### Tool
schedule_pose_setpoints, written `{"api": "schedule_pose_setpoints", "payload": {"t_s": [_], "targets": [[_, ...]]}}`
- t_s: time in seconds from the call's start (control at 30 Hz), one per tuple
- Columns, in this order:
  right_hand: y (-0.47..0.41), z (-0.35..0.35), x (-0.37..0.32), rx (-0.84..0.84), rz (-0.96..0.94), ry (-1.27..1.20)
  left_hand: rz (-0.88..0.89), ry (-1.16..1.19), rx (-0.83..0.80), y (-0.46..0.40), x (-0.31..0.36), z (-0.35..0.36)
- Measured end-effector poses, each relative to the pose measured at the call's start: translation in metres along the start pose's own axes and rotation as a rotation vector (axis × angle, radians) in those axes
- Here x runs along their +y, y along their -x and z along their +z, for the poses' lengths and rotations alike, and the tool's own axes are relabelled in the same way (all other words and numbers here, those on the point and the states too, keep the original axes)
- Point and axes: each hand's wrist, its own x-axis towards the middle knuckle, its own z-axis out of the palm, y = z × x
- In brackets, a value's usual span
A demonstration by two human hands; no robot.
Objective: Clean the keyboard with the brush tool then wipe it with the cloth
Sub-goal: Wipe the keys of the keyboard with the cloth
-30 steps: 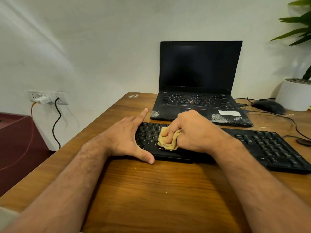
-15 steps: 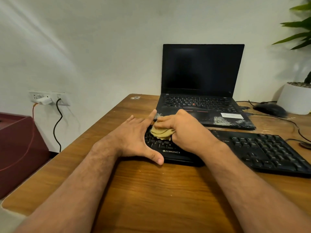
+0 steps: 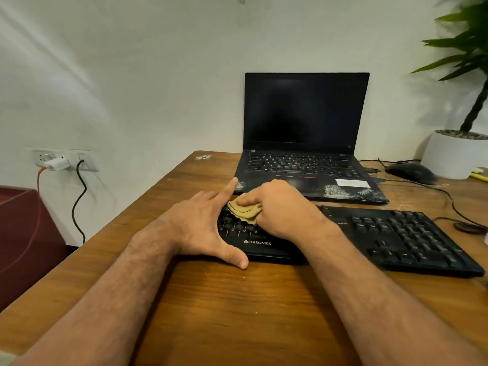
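Note:
A black keyboard (image 3: 390, 233) lies across the wooden table (image 3: 237, 313) in front of me. My right hand (image 3: 282, 210) grips a bunched tan cloth (image 3: 244, 211) and presses it onto the upper rows at the keyboard's left end. My left hand (image 3: 203, 223) is spread flat against that left end, with straight fingers along the side and the thumb at the front edge. No brush tool is in view.
An open black laptop (image 3: 306, 143) with a dark screen stands just behind the keyboard. A black mouse (image 3: 409, 173) with cables and a white plant pot (image 3: 454, 154) sit at the back right. A wall socket (image 3: 63, 159) and a maroon box (image 3: 23, 233) are at the left.
My right hand has slid the cloth from the lower left keys up and away to the top rows. My left hand has stayed at the keyboard's left end.

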Motion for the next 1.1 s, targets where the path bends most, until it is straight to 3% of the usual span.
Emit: {"api": "schedule_pose_setpoints", "payload": {"t_s": [0.13, 0.3, 0.43, 0.67, 0.8, 0.9, 1.03, 1.1], "targets": [[0.006, -0.011, 0.014, 0.115, 0.134, 0.004, -0.004, 0.004, 0.007, 0.000, 0.001, 0.000], [0.019, -0.005, -0.013, -0.048, -0.051, -0.286, 0.001, -0.007, 0.018, 0.000, 0.000, 0.000], [0.024, -0.011, -0.005, -0.031, -0.078, -0.338, 0.013, -0.013, 0.031, -0.001, 0.000, 0.001], [0.027, -0.006, -0.008, -0.119, -0.204, -0.233, 0.042, 0.030, 0.028, 0.003, 0.001, -0.002], [0.030, -0.018, 0.013, -0.015, -0.137, -0.138, 0.053, 0.044, 0.058, 0.002, -0.003, 0.002], [0.033, -0.015, 0.010, 0.053, -0.198, -0.140, 0.075, 0.053, 0.065, 0.002, -0.005, 0.002], [0.027, -0.001, -0.011, -0.065, -0.370, -0.103, 0.073, 0.054, 0.041, 0.002, -0.005, -0.001], [0.025, 0.000, -0.007, -0.093, -0.300, -0.149, 0.069, 0.049, 0.045, 0.002, -0.005, 0.000]]}}
